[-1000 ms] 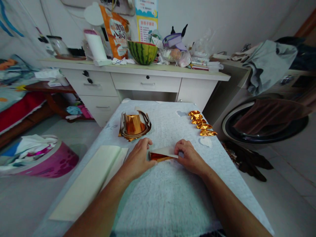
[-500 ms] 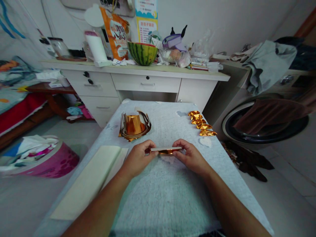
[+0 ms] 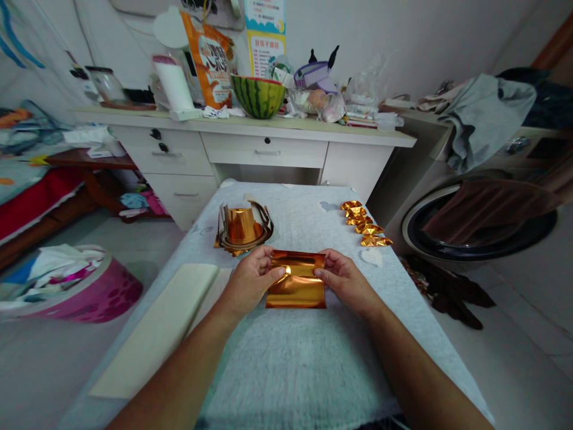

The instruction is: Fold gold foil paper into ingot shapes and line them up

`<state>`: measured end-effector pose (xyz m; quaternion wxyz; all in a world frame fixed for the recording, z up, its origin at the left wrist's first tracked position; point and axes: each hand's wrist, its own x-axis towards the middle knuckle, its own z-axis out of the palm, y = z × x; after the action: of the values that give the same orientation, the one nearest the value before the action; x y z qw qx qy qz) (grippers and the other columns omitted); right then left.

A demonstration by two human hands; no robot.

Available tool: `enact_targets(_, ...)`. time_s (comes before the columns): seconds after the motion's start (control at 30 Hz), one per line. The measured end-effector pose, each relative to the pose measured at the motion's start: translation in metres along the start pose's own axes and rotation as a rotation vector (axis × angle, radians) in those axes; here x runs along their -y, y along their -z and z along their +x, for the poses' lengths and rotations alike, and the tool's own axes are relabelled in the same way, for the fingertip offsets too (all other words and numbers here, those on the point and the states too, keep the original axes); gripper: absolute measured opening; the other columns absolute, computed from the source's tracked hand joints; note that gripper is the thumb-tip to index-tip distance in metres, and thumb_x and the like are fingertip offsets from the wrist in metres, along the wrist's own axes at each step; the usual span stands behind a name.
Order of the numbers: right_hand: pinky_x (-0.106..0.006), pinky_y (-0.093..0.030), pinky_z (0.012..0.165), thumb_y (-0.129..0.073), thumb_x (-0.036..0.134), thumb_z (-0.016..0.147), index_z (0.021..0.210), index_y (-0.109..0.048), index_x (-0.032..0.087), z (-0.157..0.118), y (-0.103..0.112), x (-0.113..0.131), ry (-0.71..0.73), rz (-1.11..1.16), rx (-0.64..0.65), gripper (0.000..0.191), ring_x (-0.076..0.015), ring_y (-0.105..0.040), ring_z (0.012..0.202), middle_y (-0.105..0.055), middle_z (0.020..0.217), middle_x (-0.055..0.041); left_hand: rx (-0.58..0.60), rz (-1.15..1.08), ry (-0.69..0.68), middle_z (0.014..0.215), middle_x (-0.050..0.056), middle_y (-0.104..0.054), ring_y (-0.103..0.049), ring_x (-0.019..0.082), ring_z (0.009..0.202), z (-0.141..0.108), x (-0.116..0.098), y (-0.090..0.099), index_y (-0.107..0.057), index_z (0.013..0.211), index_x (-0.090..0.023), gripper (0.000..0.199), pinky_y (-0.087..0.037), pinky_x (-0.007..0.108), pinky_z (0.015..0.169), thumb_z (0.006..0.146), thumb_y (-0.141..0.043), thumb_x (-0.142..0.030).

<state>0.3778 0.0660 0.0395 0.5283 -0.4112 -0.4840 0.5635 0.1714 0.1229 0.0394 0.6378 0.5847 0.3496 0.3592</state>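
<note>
A shiny gold foil sheet (image 3: 296, 289) is stretched between my hands above the cloth-covered table, with a crease running across it. My left hand (image 3: 250, 278) pinches its left edge, thumb on top. At the opposite edge my right hand (image 3: 344, 278) grips it the same way. Beyond my left hand sits a curled bundle of gold foil sheets (image 3: 244, 227). Several folded gold foil pieces (image 3: 364, 226) lie in a slanting row at the table's far right. Near my left forearm rests a pale folded paper stack (image 3: 165, 322).
The table (image 3: 304, 370) wears a light blue-grey cloth. A white desk (image 3: 268, 149) stands behind it, bearing a cut watermelon (image 3: 258, 97) and an orange pouch (image 3: 210, 63). On the left is a pink bin (image 3: 89, 286); on the right, a washing machine (image 3: 483, 215).
The foil was nearly edge-on with a pale upper edge showing. Now its gold face is turned toward me and spread open. Both hands still hold its sides.
</note>
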Motion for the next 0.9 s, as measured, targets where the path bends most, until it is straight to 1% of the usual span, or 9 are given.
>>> enact_targets(0.1,-0.026,-0.047,0.073,-0.071,0.031,0.076,0.089,-0.056,0.021,0.001,0.000,-0.001,-0.007,0.004,-0.010,0.022,-0.0128,-0.062,0.077,-0.065,0.086,0.0003,-0.058,0.150,-0.022,0.079,-0.002,-0.063,-0.062,0.014,0.069,0.001,0.004,0.001,-0.048,0.108,-0.021,0.034,-0.049,0.029,0.067,0.079,-0.062,-0.030)
enact_targets(0.17,-0.026,-0.047,0.071,-0.070,0.031,0.076,0.089,-0.055,0.021,0.002,0.002,-0.004,-0.001,-0.025,-0.052,0.022,-0.0130,-0.061,0.075,-0.065,0.085,0.0005,-0.208,0.346,-0.080,0.083,-0.001,-0.061,-0.059,0.014,0.071,0.001,0.006,0.003,-0.048,0.110,-0.021,0.036,-0.047,0.027,0.065,0.077,-0.063,-0.029)
enact_targets(0.23,-0.025,-0.046,0.067,-0.069,0.030,0.074,0.087,-0.053,0.022,0.005,0.004,-0.009,0.019,-0.097,-0.145,0.022,-0.0132,-0.059,0.072,-0.063,0.081,0.0013,-0.364,0.517,-0.150,0.091,0.001,-0.060,-0.057,0.014,0.077,0.002,0.007,0.004,-0.050,0.107,-0.020,0.037,-0.046,0.027,0.067,0.074,-0.065,-0.026)
enact_targets(0.27,-0.024,-0.045,0.064,-0.068,0.029,0.073,0.085,-0.052,0.022,0.006,0.005,-0.011,0.032,-0.152,-0.202,0.021,-0.0130,-0.058,0.070,-0.061,0.078,0.0020,-0.403,0.572,-0.179,0.093,0.001,-0.059,-0.056,0.014,0.078,0.001,0.007,0.005,-0.052,0.104,-0.020,0.033,-0.046,0.027,0.068,0.074,-0.065,-0.026)
enact_targets(0.3,-0.024,-0.043,0.062,-0.067,0.028,0.072,0.083,-0.051,0.022,0.007,0.006,-0.013,0.043,-0.215,-0.256,0.021,-0.0127,-0.056,0.067,-0.059,0.074,0.0029,-0.402,0.611,-0.200,0.093,0.001,-0.059,-0.056,0.014,0.079,0.001,0.006,0.005,-0.054,0.099,-0.019,0.027,-0.045,0.027,0.069,0.075,-0.064,-0.026)
enact_targets(0.4,-0.023,-0.038,0.055,-0.063,0.027,0.072,0.076,-0.047,0.022,0.008,0.009,-0.016,0.050,-0.403,-0.363,0.017,-0.0115,-0.049,0.058,-0.052,0.065,0.0052,-0.299,0.683,-0.248,0.086,0.001,-0.060,-0.056,0.014,0.077,-0.001,0.003,0.004,-0.059,0.086,-0.019,0.008,-0.045,0.028,0.071,0.080,-0.058,-0.025)
enact_targets(0.6,-0.023,-0.033,0.052,-0.056,0.023,0.070,0.067,-0.047,0.021,0.007,0.012,-0.014,0.058,-0.697,-0.433,0.009,-0.0114,-0.042,0.054,-0.047,0.060,0.0048,-0.152,0.686,-0.250,0.084,0.001,-0.062,-0.058,0.014,0.076,-0.005,-0.006,-0.006,-0.066,0.085,-0.019,0.012,-0.045,0.028,0.072,0.082,-0.054,-0.023)
enact_targets(0.77,-0.024,-0.037,0.056,-0.054,0.017,0.070,0.073,-0.050,0.022,0.004,0.006,-0.012,0.169,-0.713,-0.384,0.007,-0.0131,-0.046,0.060,-0.050,0.067,0.0029,-0.109,0.562,-0.174,0.096,0.005,-0.067,-0.061,0.018,0.085,-0.004,-0.007,-0.009,-0.068,0.096,-0.019,0.020,-0.046,0.030,0.074,0.083,-0.056,-0.029)
enact_targets(0.9,-0.029,-0.043,0.072,-0.055,0.012,0.073,0.076,-0.051,0.022,0.000,-0.004,-0.005,0.336,-0.771,-0.235,0.012,-0.0172,-0.054,0.081,-0.058,0.086,-0.0023,-0.093,0.222,-0.055,0.110,0.009,-0.067,-0.062,0.023,0.100,-0.002,-0.003,-0.009,-0.063,0.112,-0.017,0.035,-0.047,0.034,0.081,0.084,-0.057,-0.039)
